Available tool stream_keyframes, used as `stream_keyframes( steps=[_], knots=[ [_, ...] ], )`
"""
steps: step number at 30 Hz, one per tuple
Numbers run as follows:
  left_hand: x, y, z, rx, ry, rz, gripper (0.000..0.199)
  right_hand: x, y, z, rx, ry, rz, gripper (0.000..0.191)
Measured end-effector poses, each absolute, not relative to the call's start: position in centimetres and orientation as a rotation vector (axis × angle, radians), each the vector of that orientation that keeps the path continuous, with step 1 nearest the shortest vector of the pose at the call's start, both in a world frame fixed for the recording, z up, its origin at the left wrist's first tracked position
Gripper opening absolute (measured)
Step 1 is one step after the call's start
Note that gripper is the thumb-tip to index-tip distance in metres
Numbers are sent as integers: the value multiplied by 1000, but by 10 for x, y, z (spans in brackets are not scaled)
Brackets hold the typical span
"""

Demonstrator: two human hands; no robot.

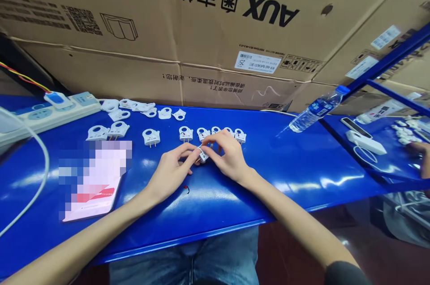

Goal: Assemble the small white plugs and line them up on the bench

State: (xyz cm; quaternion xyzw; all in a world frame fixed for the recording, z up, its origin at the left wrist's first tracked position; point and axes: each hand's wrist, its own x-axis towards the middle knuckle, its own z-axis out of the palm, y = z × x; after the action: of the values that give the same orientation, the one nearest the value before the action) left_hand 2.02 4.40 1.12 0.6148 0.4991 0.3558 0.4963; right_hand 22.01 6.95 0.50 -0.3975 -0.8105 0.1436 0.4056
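Note:
Near the middle of the blue table, my left hand [173, 169] pinches a small white plug piece [203, 155] from the left. My right hand [228, 156] closes on the same piece from the right and above, and fingertips cover much of it. Just beyond the hands stands a row of white plugs with ring-shaped tops, among them one plug [186, 133] at the row's left end. Another plug [151, 136] stands apart, farther left. A tiny red and black part [186, 189] lies in front of my left hand.
A lit phone [97, 186] and a power strip [50, 114] are at the left. White ring pieces [164, 113] lie at the back, before cardboard boxes [201, 43]. A water bottle [317, 109] leans by the blue frame at right; another person's hand [423, 157] shows beyond.

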Motion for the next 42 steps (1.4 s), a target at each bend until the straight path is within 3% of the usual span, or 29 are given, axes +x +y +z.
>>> stream_keyframes(
  steps=[9,18,28,32,36,42],
  knots=[
    [20,47,12,1478,1223,931,44,220,69,7,-1039,-2013,359,21],
    [17,52,7,1428,1268,997,48,218,66,11,-1075,-2107,375,67],
    [18,46,12,1647,1467,1032,39,218,70,6,-1094,-2083,408,62],
    [15,45,7,2106,1542,1199,29,220,72,4,-1095,-2080,410,65],
    [12,44,3,2503,1499,1128,20,219,71,4,-1047,-2147,445,68],
    [9,45,5,2539,1548,1083,20,221,73,9,-971,-2199,370,67]
  ],
)
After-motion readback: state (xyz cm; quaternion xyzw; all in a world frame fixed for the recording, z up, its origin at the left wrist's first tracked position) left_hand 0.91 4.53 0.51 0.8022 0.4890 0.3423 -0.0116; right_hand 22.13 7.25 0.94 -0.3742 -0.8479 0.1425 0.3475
